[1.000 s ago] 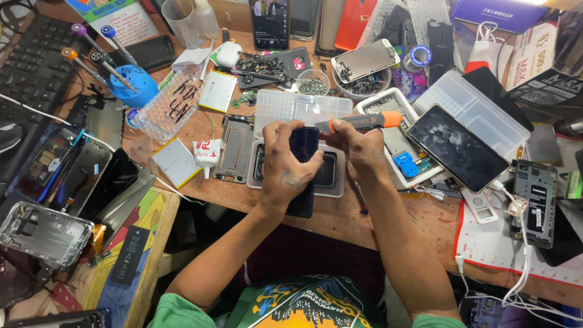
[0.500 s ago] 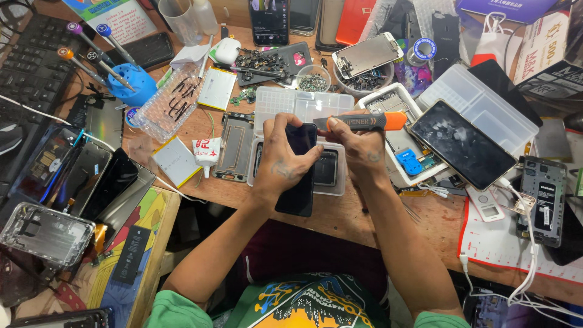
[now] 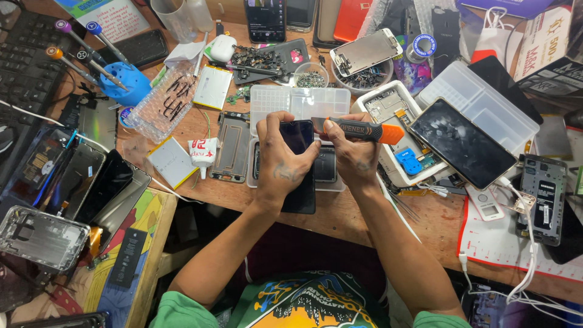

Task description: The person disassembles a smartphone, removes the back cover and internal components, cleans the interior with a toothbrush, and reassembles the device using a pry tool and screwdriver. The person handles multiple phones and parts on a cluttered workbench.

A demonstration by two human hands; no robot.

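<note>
Wooden workbench carries a blue screwdriver stand, clear parts tray, white battery, possibly a glue tube.

Two hands, four screwdrivers, one blue stand, one keyboard.

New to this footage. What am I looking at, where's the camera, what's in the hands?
There is one view, from a camera on the person's head looking down at a cluttered wooden workbench. No robot: two bare hands. The left hand grips a dark phone upright over the bench edge. The right hand holds an orange-handled prying tool with its blade at the phone's top edge. Around them lie a clear parts tray, a blue screwdriver stand, loose batteries, a cracked phone and a keyboard.
</note>
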